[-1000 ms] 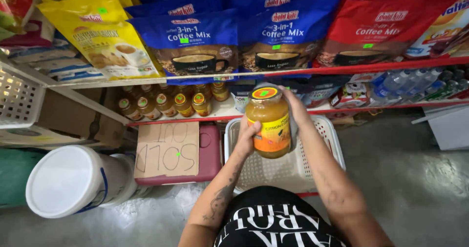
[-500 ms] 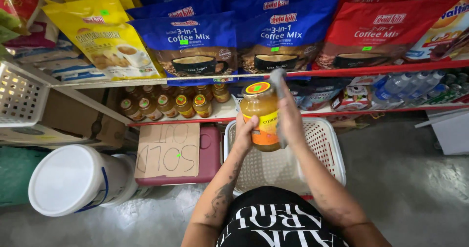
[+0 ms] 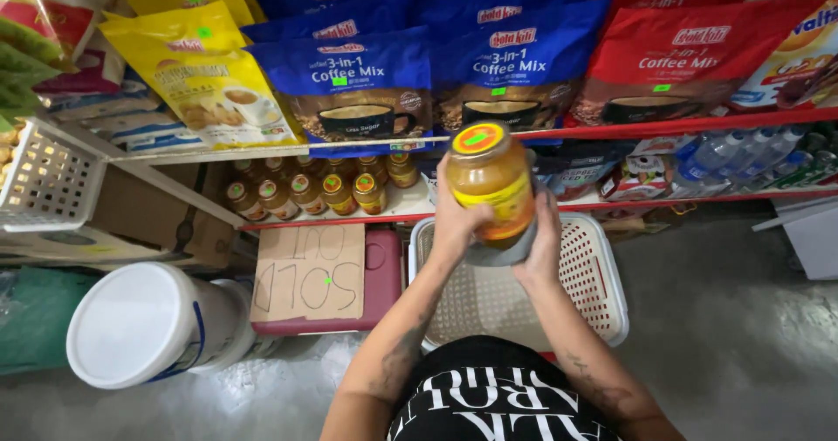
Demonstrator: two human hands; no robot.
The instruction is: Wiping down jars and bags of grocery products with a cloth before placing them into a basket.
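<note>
I hold a glass jar (image 3: 491, 184) of amber-yellow contents, with an orange and green lid and a yellow label, upright in front of the shelves. My left hand (image 3: 454, 223) grips its left side. Against the jar's lower right side, my right hand (image 3: 546, 242) presses a grey cloth (image 3: 502, 253), which wraps under the base. Directly below the jar, on the floor, stands a white plastic basket (image 3: 602, 293).
Several small matching jars (image 3: 323, 188) stand on the lower shelf to the left. Above them hang blue (image 3: 367, 83), red (image 3: 681, 57) and yellow (image 3: 209, 75) bags. At left are a cardboard sign (image 3: 307, 271), a white lidded bucket (image 3: 148, 323) and another white basket (image 3: 44, 179).
The jar has risen and shifted slightly right. My right hand moved from the jar's upper right side down to its base, with the grey cloth.
</note>
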